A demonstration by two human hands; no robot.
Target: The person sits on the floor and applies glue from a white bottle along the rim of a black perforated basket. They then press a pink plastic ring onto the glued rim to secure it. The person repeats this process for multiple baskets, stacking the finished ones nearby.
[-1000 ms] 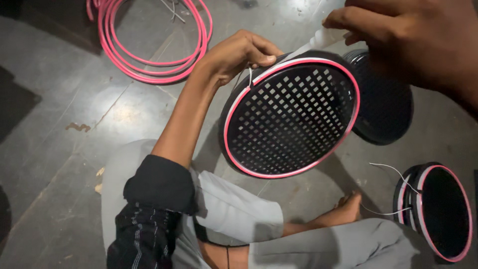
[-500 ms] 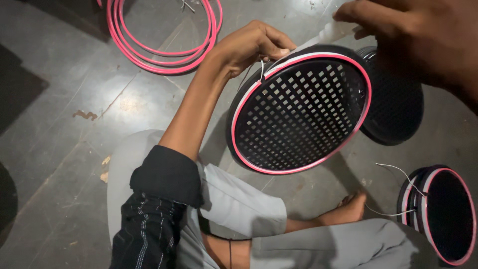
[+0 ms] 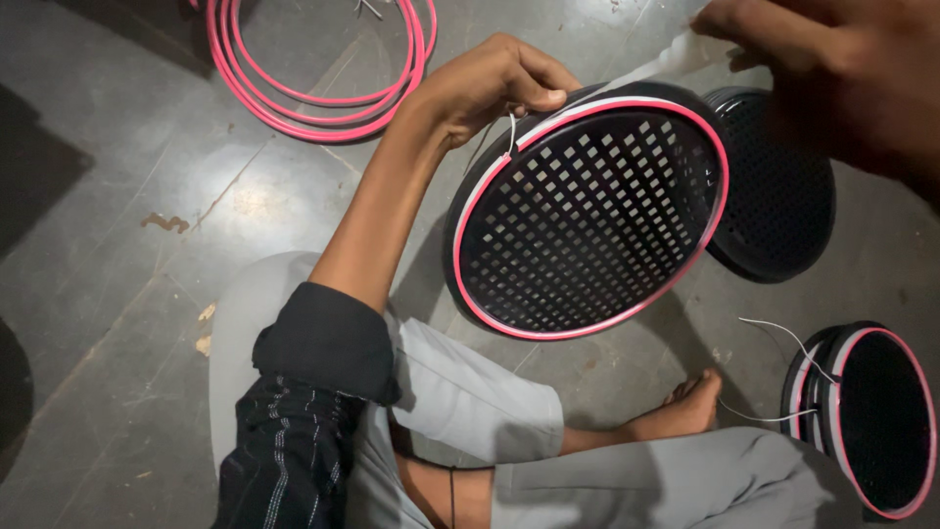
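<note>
L hand [image 3: 494, 83] grips grille [image 3: 587, 211] rim; R hand [image 3: 832, 69] pinches white strip [image 3: 651, 71].

A round black grille [image 3: 587, 211] with many small square holes is held up, tilted, above the floor. A pink strip [image 3: 480, 196] is pressed along its rim, with a white band beside it.

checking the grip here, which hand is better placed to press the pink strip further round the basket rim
Left. The left hand pinches the rim of the black mesh basket where the pink strip starts; the right hand is above, off the rim.
</note>
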